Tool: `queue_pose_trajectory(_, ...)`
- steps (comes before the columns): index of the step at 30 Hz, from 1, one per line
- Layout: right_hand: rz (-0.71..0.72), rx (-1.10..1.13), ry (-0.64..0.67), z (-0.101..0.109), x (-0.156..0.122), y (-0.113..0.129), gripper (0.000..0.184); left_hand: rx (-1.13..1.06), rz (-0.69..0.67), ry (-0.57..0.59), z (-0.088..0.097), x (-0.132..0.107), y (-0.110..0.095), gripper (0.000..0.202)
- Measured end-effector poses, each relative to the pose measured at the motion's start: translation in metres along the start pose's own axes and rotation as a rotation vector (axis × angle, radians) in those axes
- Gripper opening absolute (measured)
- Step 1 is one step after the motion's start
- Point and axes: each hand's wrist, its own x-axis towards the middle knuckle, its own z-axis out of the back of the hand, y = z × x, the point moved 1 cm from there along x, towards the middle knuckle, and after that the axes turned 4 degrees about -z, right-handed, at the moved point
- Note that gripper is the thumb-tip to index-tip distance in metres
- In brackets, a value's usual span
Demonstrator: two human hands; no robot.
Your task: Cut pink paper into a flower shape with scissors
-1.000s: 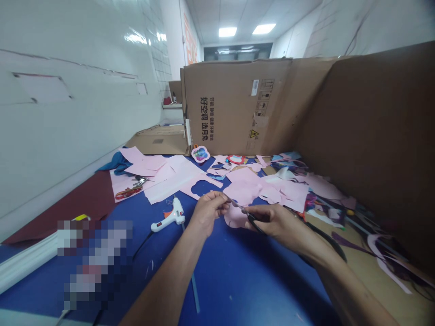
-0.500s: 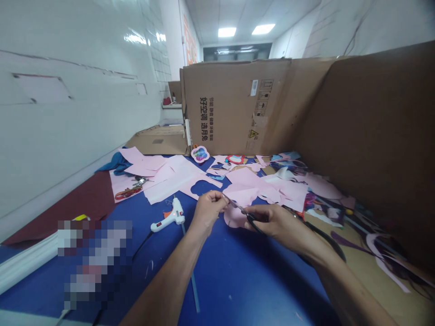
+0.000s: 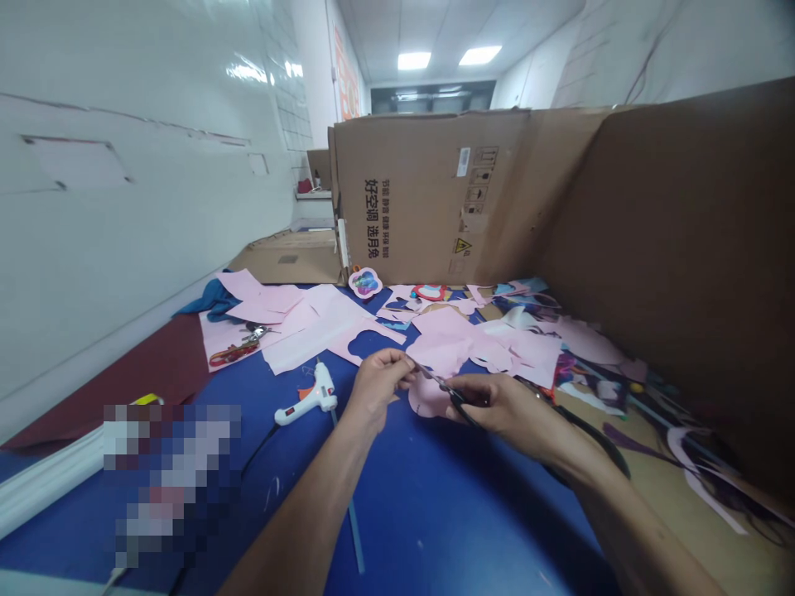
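My right hand (image 3: pixel 493 410) is closed around the dark handles of a pair of scissors (image 3: pixel 440 382), whose blades point up and left. At the blade tips, the fingers of my left hand (image 3: pixel 380 382) are pinched together on something too small to make out. A small brownish bit (image 3: pixel 393 398) shows just under those fingers. Below the blades lies a pink paper shape (image 3: pixel 423 399) with rounded edges, partly covered by my right hand. Left of my left hand, a white hot glue gun (image 3: pixel 310 396) rests on the blue table (image 3: pixel 397 513).
Pink paper sheets and offcuts (image 3: pixel 304 319) spread across the back. A flower-shaped pink-rimmed ornament (image 3: pixel 365 283) leans near a tall cardboard box (image 3: pixel 428 199). Red-handled snips (image 3: pixel 233 354) lie left. Ribbons and scraps (image 3: pixel 596 385) clutter the right. A rolled white sheet (image 3: pixel 53 476) is front left.
Both hands stay almost in place, with the scissor blades still at the left fingertips. A small brownish bit now shows beneath my left fingers.
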Motion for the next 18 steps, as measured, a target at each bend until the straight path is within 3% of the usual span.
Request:
queue_pose_trajectory(6,-0.019,-0.011,-0.005,0.0,0.0,-0.001,0.02,-0.103,-0.009,-0.024,-0.006,-0.003,0.002,0.015)
queue_pose_trajectory(18,-0.036,0.071,0.016,-0.002,-0.001,0.009,0.036,-0.268,0.017,-0.039,-0.013,-0.01,-0.004,0.028)
